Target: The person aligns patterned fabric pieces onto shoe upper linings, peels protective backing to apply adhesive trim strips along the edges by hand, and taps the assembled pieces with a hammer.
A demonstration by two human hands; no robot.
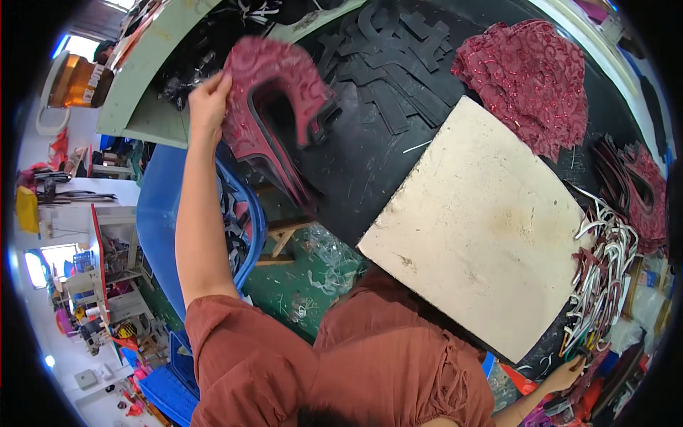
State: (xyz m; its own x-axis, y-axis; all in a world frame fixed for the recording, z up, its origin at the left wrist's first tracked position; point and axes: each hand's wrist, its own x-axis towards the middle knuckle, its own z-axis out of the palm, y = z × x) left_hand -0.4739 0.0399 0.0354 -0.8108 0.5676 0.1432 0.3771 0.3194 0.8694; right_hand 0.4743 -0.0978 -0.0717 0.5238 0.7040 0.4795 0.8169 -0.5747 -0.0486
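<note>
The person's left hand (208, 99) is raised over the left edge of the black counter (356, 171), its grip pinched on one end of a stack of maroon lace shoe-upper pieces (274, 107), which hang curved and fanned below the fingers, probably lifted so the layers stay aligned. The right hand (567, 375) reaches low at the counter's near right corner, fingers curled at the bottom of a bundle of white and maroon strips (601, 277); whether that grip has actually closed on them I cannot tell. A cream cutting board (484, 220) lies cornerwise in the middle, seemingly kept free as the working surface. Black cut pieces (398, 64) scatter across the far side beside a maroon lace heap (530, 78). A blue bin (160, 228) beside the left edge holds dark offcuts.
</note>
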